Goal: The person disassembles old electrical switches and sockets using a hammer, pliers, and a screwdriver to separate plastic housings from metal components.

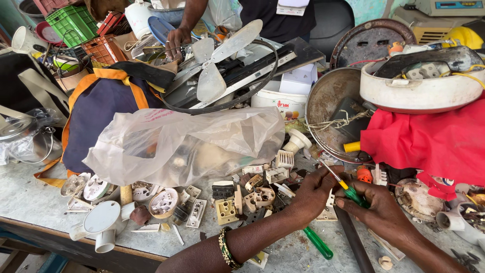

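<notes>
Both hands meet low on the right side of the workbench point(30, 197). Right hand point(384, 212) is curled tight around the green handle of a screwdriver point(348, 191), whose thin shaft slants up and left. Left hand point(316, 194), with a beaded bangle point(228, 250) on its wrist, has its fingers pressed together over a small pale switch plate point(329, 210), pinning it flat just beside the right hand; the plate is mostly hidden beneath the fingers.

Around them, largest first: a navy and orange bag point(96, 111) lies at the back left, with a cloudy plastic bag point(187, 144) of parts slumped against it. A red cloth point(429, 141) spreads to the right under a white round pan point(419, 93). Grey fan blades point(217, 55) sit on top of the heap behind. Nearer the front lie a white pipe junction point(101, 222), a second green screwdriver point(318, 242) under the left forearm, and scattered cream sockets point(257, 197). Another person's hand point(177, 40) rests on the heap at the far edge.
</notes>
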